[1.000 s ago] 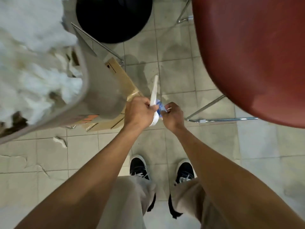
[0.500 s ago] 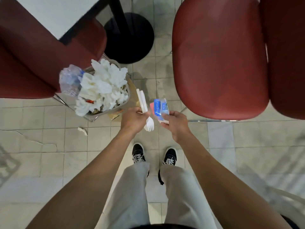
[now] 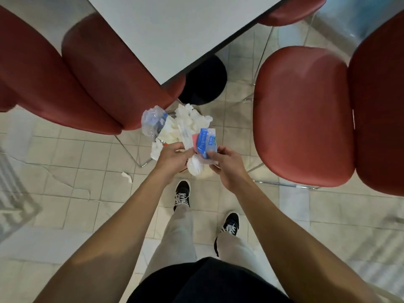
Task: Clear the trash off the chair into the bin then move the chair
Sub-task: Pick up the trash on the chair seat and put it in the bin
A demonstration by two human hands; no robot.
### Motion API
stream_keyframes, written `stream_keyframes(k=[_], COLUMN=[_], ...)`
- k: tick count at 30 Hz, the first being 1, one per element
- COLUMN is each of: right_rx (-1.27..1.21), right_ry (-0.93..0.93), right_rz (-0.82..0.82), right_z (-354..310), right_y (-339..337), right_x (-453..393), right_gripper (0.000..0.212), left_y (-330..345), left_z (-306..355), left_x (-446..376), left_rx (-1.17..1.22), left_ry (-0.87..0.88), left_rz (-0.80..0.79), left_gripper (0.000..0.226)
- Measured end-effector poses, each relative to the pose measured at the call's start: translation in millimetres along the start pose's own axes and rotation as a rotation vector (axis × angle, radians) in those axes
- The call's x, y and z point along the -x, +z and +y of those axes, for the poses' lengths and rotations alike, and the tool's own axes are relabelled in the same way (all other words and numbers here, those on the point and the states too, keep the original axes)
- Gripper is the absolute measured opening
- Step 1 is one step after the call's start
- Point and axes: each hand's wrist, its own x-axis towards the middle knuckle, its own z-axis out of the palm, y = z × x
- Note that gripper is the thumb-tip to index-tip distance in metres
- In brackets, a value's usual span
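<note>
My left hand (image 3: 172,157) grips white plastic cutlery (image 3: 185,133), its fork end (image 3: 194,168) hanging below the fist. My right hand (image 3: 227,164) holds a blue wipes packet (image 3: 205,141) with a red strip beside it. Both hands hover above the bin (image 3: 181,125), which is heaped with white tissues and a crumpled clear plastic bottle (image 3: 153,121); its rim is mostly hidden. The red chair (image 3: 303,114) stands to the right, its seat bare.
A white table (image 3: 175,29) on a black round base (image 3: 205,82) stands ahead. Another red chair (image 3: 65,84) sits to the left, one more at the far right edge (image 3: 380,106). A tissue scrap (image 3: 126,177) lies on the cracked tiled floor.
The view rose and pulled back as I stood up. Both hands, still holding the cutlery and packet, moved from beside the bin to above it.
</note>
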Motion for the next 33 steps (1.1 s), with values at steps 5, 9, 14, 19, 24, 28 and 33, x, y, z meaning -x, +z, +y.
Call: stream_keyframes(k=[5, 9, 14, 19, 24, 28, 33], right_rx=[0.095, 0.202, 0.436, 0.696, 0.821, 0.875, 1.002], right_ry=[-0.02, -0.084, -0.25, -0.291, -0.289, -0.258, -0.053], right_rz=[0.058, 0.196, 0.393, 0.489, 0.543, 0.533, 0.478], right_z=[-4.8, -4.1, 2.4, 15.4, 27.6, 30.3, 29.8], right_y=[50.8, 76.2, 98.5, 108.6, 115.1, 115.3, 113.2], right_x=[-23.4, -53.7, -88.6, -116.7, -135.1, -139.8, -135.4], right_gripper=[0.013, 0.011, 0.014, 0.011, 0.006, 0.008, 0.011], left_y=[-45.6, -73.2, -86.7, -75.9, -59.6, -52.6, -55.2], left_z=[4.6, 7.7, 9.9, 7.7, -2.5, -11.3, -21.8], left_x=[-36.5, -68.0, -108.6, -130.2, -143.2, -144.9, -143.2], left_rx=[-0.032, -0.105, -0.327, -0.436, -0.465, -0.415, -0.513], left_ry=[0.018, 0.032, 0.065, 0.112, 0.174, 0.202, 0.133], left_rz=[0.023, 0.055, 0.084, 0.046, 0.065, 0.102, 0.116], left_gripper=[0.009, 0.012, 0.011, 0.015, 0.041, 0.053, 0.046])
